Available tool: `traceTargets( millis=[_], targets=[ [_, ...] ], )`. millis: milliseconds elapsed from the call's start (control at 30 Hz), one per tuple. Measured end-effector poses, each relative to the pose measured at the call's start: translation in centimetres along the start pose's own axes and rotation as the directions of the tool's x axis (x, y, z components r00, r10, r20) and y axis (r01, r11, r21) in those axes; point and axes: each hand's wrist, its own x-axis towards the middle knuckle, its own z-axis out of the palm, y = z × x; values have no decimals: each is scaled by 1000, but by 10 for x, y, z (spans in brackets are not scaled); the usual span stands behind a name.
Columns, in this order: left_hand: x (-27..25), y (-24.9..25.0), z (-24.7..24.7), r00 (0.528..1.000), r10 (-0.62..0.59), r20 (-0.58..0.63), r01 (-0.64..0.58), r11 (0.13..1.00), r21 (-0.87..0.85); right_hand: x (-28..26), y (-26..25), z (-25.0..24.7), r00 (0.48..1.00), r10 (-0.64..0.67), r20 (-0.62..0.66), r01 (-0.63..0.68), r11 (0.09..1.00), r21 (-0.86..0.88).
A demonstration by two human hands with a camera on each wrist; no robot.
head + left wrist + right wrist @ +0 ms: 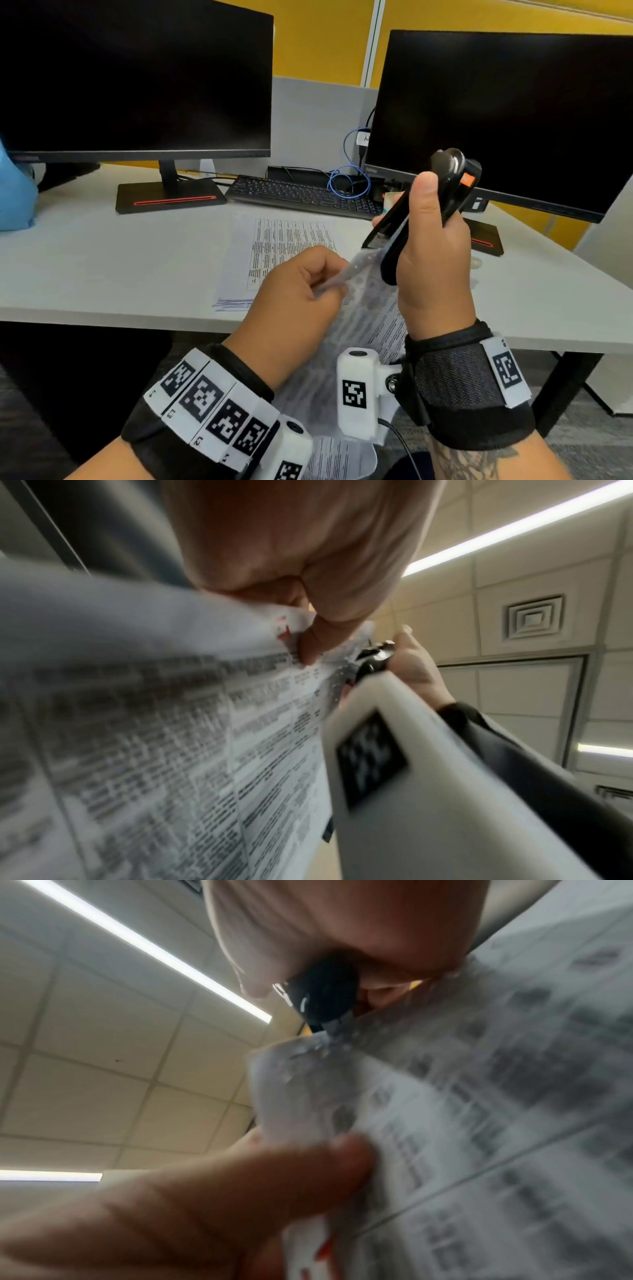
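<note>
From the head camera I see the right hand wrapped around a black stapler, thumb up along its side, held above the desk edge. The left hand pinches the top corner of the printed sheets, which hang down between the wrists; that corner sits in the stapler's mouth. Below lies a stack of papers on the pale grey desk. Two dark monitors stand at the back with a black keyboard and a coiled blue cable between them, in front of a yellow and grey partition.

On the left wrist camera I see thumb and finger closed on the sheets' corner, the text blurred, and the stapler just beyond. Overhead are a ceiling light strip and an air vent.

On the right wrist camera the stapler's nose touches the crumpled corner, under pale ceiling tiles.
</note>
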Motion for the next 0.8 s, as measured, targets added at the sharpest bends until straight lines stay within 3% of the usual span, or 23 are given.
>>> traceTargets(
  millis=[100,200,333,533,633,800],
  targets=[
    [3,-4,-9,987,42,-152,-55,995,-82,-6,6,-11,994,-101,-51,102,995,9],
    [7,-5,-16,973,91,-213,-117,987,-111,-14,11,-20,969,-234,-74,232,972,-41],
    [6,-5,-16,967,151,-205,-174,979,-103,-21,15,-24,960,-275,-45,274,961,-40],
    [3,-3,-15,976,109,-189,-135,982,-129,-19,20,-25,952,-296,-76,291,954,-70],
    [3,5,-14,977,80,-196,-99,991,-89,-17,18,-23,963,-260,-69,256,965,-64],
    [1,11,-6,987,-35,-160,18,994,-108,-11,3,-8,999,-33,-36,32,999,-21]
  ],
)
